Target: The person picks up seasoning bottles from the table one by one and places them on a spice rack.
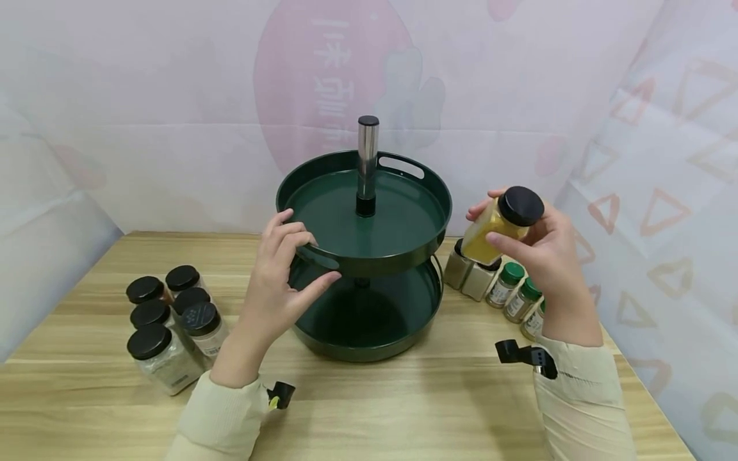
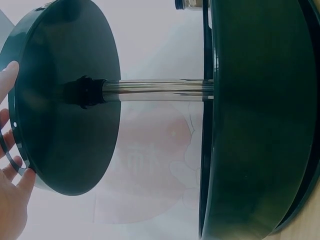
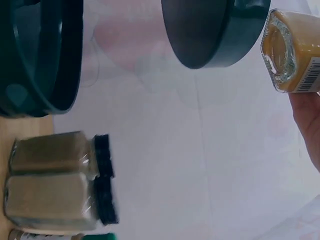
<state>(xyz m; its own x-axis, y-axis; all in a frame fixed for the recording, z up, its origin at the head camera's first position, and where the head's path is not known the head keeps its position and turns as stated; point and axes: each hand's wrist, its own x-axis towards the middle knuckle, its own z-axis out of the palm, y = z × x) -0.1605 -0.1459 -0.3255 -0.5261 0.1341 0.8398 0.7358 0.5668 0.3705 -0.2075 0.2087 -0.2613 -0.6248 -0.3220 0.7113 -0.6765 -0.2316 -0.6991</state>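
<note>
A dark green two-tier round tray stand (image 1: pixel 366 307) with a silver centre post (image 1: pixel 368 157) stands mid-table. My left hand (image 1: pixel 277 275) holds the upper tray's rim at its left front, thumb and fingers about the handle slot (image 1: pixel 318 257). In the left wrist view, fingertips (image 2: pixel 10 75) show along that rim. To the right of the upper tray, my right hand (image 1: pixel 544 246) grips a spice jar (image 1: pixel 490 230) of yellow powder, tilted, its black lid (image 1: pixel 521 206) towards me. The jar's clear base (image 3: pixel 280 52) shows in the right wrist view.
Several black-lidded spice jars (image 1: pixel 167 365) stand together at the left. On the right, beneath my right hand, are two black-lidded jars (image 1: pixel 478 282) and green-capped bottles (image 1: pixel 500 294). A printed cloth (image 1: pixel 173 173) hangs behind the table.
</note>
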